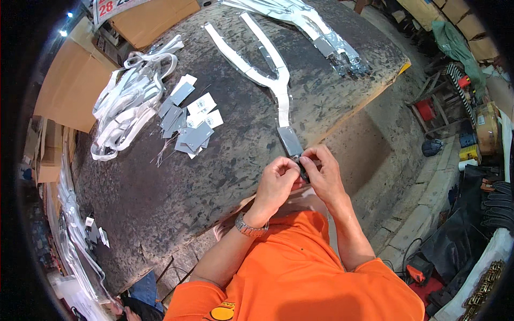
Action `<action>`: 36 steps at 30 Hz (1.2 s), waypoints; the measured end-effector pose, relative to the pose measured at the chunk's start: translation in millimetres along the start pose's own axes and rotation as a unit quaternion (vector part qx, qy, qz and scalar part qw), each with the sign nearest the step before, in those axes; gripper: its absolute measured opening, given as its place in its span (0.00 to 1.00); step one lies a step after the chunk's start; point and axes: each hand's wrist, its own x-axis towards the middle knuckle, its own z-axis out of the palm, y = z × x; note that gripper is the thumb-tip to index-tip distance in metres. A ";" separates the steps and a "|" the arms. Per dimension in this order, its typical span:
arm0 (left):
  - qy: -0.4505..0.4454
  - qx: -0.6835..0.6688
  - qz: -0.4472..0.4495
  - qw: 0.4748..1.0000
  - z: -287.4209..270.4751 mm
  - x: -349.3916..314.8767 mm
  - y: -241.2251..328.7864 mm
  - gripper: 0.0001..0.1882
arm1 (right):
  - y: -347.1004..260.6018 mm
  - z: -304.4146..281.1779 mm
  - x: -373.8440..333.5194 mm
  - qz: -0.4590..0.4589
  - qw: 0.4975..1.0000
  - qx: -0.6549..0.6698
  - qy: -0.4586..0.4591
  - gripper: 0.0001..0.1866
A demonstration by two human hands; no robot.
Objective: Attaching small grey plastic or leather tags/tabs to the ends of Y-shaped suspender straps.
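A long white belt (283, 104) in clear plastic lies bent into a Y shape, running toward me to the table's near edge. A grey card tag (290, 141) hangs at its near end, over a small dark end piece. My left hand (279, 181), with a metal watch on its wrist, is closed in a pinch at that dark end. My right hand (323, 172) pinches the same spot from the other side, thumb and forefinger together. The fingers cover most of the dark piece, so its shape cannot be made out.
Loose grey and white tags (194, 122) lie left of the belt, beside a heap of plastic-wrapped white belts (131, 101). More wrapped belts (321, 37) lie at the far right. Cardboard boxes (72, 80) stand at left. Another person's hand (130, 314) shows at lower left.
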 end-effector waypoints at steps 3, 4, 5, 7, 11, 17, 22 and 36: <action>0.048 -0.035 -0.041 0.997 3.4 -4.7 23.2 0.09 | 0.5 -4.9 -5.0 -0.002 1.000 0.022 -0.006 0.04; 0.048 -0.035 -0.041 0.997 3.5 -3.0 28.0 0.09 | -0.8 -6.5 -6.5 -0.008 0.999 0.033 -0.008 0.04; 0.036 -0.012 -0.054 0.998 3.8 -0.1 31.9 0.11 | -2.0 -8.1 -7.7 -0.007 0.999 0.033 -0.006 0.04; 0.000 -0.004 -0.076 0.997 -4.7 9.6 28.4 0.13 | -8.3 -7.7 -9.4 -0.044 0.997 0.054 -0.016 0.03; 0.030 -0.063 -0.063 0.996 -11.8 26.9 28.9 0.10 | -9.7 -17.7 -22.0 -0.110 0.993 -0.036 -0.031 0.05; 0.027 -0.081 -0.047 0.995 -9.1 31.2 31.7 0.11 | -11.6 -22.2 -34.5 0.146 0.961 0.224 -0.074 0.11; 0.013 -0.039 -0.052 0.998 -1.9 20.8 23.5 0.10 | 1.7 -14.8 -28.6 0.181 0.924 0.315 -0.117 0.11; -0.119 -0.020 -0.136 0.983 3.3 2.2 12.8 0.09 | 4.3 -20.3 -27.6 0.198 0.943 0.266 -0.030 0.07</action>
